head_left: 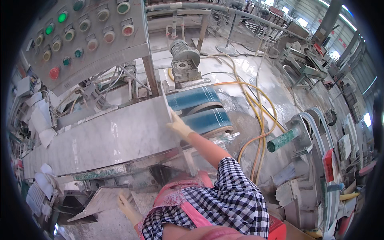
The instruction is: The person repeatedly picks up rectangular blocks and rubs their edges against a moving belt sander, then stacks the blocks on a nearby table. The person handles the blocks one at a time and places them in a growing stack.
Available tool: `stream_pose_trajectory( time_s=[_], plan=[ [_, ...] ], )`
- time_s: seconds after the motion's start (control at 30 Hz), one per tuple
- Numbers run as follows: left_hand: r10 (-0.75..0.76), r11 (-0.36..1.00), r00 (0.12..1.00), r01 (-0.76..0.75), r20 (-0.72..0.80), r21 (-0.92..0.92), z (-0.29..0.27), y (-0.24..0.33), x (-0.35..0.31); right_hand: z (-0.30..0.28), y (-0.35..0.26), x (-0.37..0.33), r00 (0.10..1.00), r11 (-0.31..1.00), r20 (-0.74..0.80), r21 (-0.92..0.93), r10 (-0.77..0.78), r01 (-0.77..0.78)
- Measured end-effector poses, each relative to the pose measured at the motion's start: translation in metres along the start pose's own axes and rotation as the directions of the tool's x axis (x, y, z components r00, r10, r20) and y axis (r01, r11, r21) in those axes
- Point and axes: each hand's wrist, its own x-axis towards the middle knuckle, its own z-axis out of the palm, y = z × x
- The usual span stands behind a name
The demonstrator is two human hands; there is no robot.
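— While I look down from the head view, what has my right hand [178,125] got?

— It wears a pale yellow glove, and its fingers are curled over the right end of the long grey polished stone slab [100,142], gripping that edge at its upper corner. The arm reaches out from a black-and-white checked sleeve [232,180].

— And where does the slab lie?

— Flat along the bed of the grey stone-working machine [120,168], running from the far left of the view to my hand at its right end. Just beyond that end sit the two blue belt-wrapped rollers [200,108], close to my fingers, and behind them the grey electric motor [184,56].

— My left hand [127,208]?

— Gloved too, low by the near edge of the machine, beside a light grey flat stone offcut [98,202]. I cannot tell whether it touches the offcut or how far it is open; it appears to hold nothing.

— What else is about?

— The grey control panel with green, red and yellow round buttons [80,36] stands above the slab's far edge. Yellow hoses [256,100] loop over the wet floor [248,68] to the right, near a green mottled cylinder [283,139] on another machine.
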Motion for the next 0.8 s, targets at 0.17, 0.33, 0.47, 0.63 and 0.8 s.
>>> stream_pose_trajectory(
  time_s=[0.17,0.33,0.47,0.63,0.8],
  plan=[
    [0.304,0.943,0.951,-0.293,0.056,-0.156,0.016,0.082,0.010,-0.022,-0.004,0.006,0.973,0.818,0.187,-0.575,0.136,-0.003],
    [0.404,0.913,0.865,-0.359,0.299,-0.194,0.053,0.089,0.032,-0.077,-0.006,0.025,0.960,0.924,0.254,-0.327,-0.119,0.201],
    [0.379,0.908,0.763,-0.416,0.524,-0.051,0.156,0.116,0.078,-0.088,-0.014,0.019,0.962,0.965,0.258,-0.261,0.092,-0.022],
    [0.283,0.822,0.709,-0.527,0.646,0.218,0.268,0.152,0.088,-0.085,-0.015,0.007,0.981,0.959,0.178,-0.281,0.079,-0.026],
    [0.391,0.634,0.747,-0.642,0.538,0.431,0.329,0.177,0.067,-0.085,-0.011,0.011,0.968,0.943,0.216,-0.330,0.124,-0.046]
  ],
)
